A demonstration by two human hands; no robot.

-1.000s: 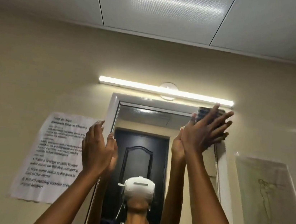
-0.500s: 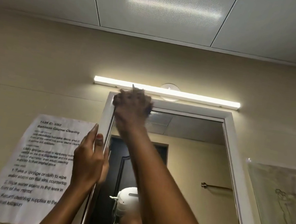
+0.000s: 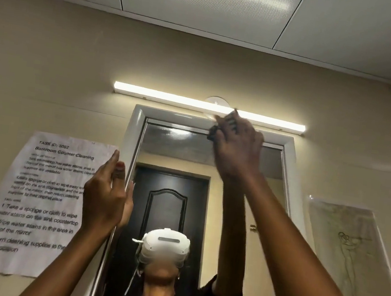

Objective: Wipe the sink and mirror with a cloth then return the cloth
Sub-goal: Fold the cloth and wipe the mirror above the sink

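Note:
A tall mirror in a white frame hangs on the beige wall ahead. My right hand is raised to the mirror's top edge and presses a dark cloth against the glass; only the cloth's upper edge shows above my fingers. My left hand is held up flat against the mirror's left frame, fingers straight, holding nothing. The glass reflects both raised arms, a person with a white headset and a dark door. The sink is out of view.
A lit strip lamp runs just above the mirror frame, close over my right hand. A printed task sheet is taped to the wall at left, a plastic-covered drawing at right. White ceiling panels lie overhead.
My right hand swept with the cloth from the mirror's top right to its top left, then back toward the top middle. My left hand stayed by the left frame.

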